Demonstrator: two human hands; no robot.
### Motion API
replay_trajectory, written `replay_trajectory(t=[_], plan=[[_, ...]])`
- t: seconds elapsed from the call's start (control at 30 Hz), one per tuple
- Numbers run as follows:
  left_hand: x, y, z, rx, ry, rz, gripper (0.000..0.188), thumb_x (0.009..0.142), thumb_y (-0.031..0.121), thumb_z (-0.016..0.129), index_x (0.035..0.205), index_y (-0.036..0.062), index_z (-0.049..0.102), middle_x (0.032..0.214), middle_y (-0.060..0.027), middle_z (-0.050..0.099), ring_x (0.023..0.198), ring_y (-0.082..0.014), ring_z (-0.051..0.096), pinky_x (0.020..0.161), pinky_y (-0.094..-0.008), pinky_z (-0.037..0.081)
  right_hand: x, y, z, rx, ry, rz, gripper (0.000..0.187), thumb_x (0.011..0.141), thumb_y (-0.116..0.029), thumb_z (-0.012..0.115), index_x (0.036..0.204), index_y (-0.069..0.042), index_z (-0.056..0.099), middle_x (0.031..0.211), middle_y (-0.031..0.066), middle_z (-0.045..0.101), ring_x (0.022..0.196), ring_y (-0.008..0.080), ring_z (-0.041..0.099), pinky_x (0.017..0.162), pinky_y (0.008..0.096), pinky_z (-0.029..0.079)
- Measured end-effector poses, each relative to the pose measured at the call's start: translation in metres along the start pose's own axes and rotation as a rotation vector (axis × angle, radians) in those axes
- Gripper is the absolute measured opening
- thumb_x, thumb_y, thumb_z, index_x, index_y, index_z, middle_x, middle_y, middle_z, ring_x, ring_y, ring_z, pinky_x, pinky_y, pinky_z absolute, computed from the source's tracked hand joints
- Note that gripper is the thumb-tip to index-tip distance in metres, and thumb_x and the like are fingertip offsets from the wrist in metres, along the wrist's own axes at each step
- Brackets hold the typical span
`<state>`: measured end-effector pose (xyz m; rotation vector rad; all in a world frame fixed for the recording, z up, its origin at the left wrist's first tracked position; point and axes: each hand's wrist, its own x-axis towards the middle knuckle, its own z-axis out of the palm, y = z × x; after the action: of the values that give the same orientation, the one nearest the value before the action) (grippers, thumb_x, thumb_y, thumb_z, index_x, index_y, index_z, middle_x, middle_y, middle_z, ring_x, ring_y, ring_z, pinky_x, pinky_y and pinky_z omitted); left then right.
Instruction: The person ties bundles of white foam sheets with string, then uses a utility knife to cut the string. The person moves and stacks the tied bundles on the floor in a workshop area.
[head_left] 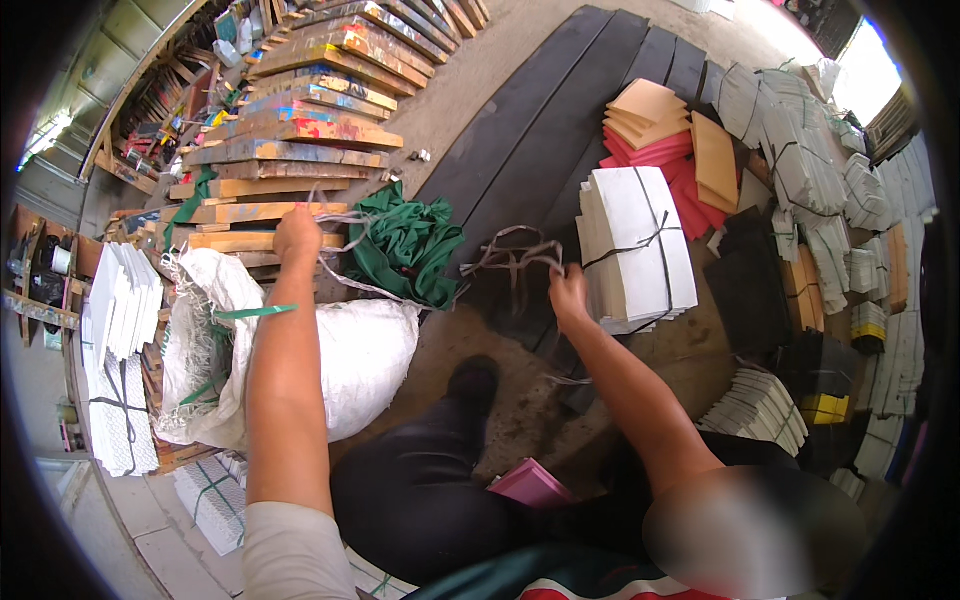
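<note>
My left hand (298, 237) is raised over the wooden slats and closed on a thin grey fabric strip that trails down to the right. Beside it lies a crumpled bundle of green cloth strips (408, 245). My right hand (570, 298) pinches a tangle of grey strips (515, 255) whose loops hang to its left. Just right of that hand stands a stack of white sheets (640, 240) bound with a dark strip. Below my left forearm slumps a white woven sack (365, 350), with a green strip (255, 312) near its mouth.
Paint-stained wooden slats (310, 130) fill the far left. Long dark boards (540, 110) run away ahead. Red sheets (665, 165) and tan sheets (645, 112) lie beyond the white stack. Tied bundles (800, 160) line the right side. A pink pad (532, 483) lies by my legs.
</note>
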<state>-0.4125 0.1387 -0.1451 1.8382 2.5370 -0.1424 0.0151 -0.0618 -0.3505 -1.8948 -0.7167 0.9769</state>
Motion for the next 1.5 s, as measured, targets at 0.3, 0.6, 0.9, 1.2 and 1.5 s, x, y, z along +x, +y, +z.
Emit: replay_trajectory(t=[0.3, 0.6, 0.9, 1.2, 1.5], plan=[[-0.128, 0.167, -0.077, -0.707, -0.197, 1.082, 0.08, 0.074, 0.035, 0.091, 0.141, 0.0044, 0.058, 0.14, -0.0203, 0.062, 0.134, -0.03, 0.057, 0.114, -0.0405, 0.042, -0.052, -0.226, -0.137, -0.628, -0.298, -0.716, 0.029, 0.086, -0.022, 0.071, 0.102, 0.002, 0.067, 0.098, 0.0257, 0.072, 0.095, 0.0448, 0.07, 0.083, 0.0496, 0.054], [-0.187, 0.187, -0.114, -1.242, -0.434, 0.943, 0.047, 0.097, 0.049, 0.071, 0.089, 0.0024, 0.074, 0.078, 0.0004, 0.065, 0.075, -0.0085, 0.055, 0.069, -0.0288, 0.044, -0.062, -0.315, -0.208, -0.295, -0.583, -0.747, 0.034, 0.098, -0.029, 0.072, 0.102, 0.005, 0.071, 0.083, 0.0003, 0.064, 0.078, 0.0093, 0.056, 0.073, 0.0275, 0.046], [-0.146, 0.046, -0.11, -1.105, -0.236, 0.523, 0.042, 0.1, 0.038, 0.07, 0.073, 0.0061, 0.064, 0.068, 0.0047, 0.051, 0.066, -0.0065, 0.042, 0.062, -0.027, 0.034, -0.03, -0.286, -0.26, -0.467, -0.467, -0.746, 0.024, 0.097, -0.019, 0.069, 0.106, 0.002, 0.075, 0.082, 0.0086, 0.069, 0.079, 0.0174, 0.062, 0.076, 0.035, 0.049], [-0.155, 0.014, -0.072, -0.342, -0.063, 0.367, 0.038, 0.097, 0.039, 0.07, 0.083, 0.0049, 0.076, 0.069, -0.0106, 0.07, 0.066, -0.0292, 0.067, 0.07, -0.0442, 0.051, -0.025, -0.277, -0.237, -0.563, -0.368, -0.809, 0.018, 0.089, -0.013, 0.073, 0.101, 0.0, 0.078, 0.086, 0.015, 0.075, 0.084, 0.0264, 0.072, 0.08, 0.0384, 0.055], [-0.239, 0.158, -0.092, -1.077, -0.686, 1.036, 0.055, 0.11, 0.044, 0.05, 0.142, -0.0005, 0.054, 0.125, -0.0113, 0.067, 0.112, -0.0175, 0.063, 0.098, -0.0303, 0.049, -0.099, -0.272, -0.128, -0.454, -0.637, -1.0, 0.018, 0.083, -0.006, 0.072, 0.1, 0.001, 0.076, 0.092, 0.0216, 0.074, 0.092, 0.0396, 0.071, 0.081, 0.0422, 0.055]])
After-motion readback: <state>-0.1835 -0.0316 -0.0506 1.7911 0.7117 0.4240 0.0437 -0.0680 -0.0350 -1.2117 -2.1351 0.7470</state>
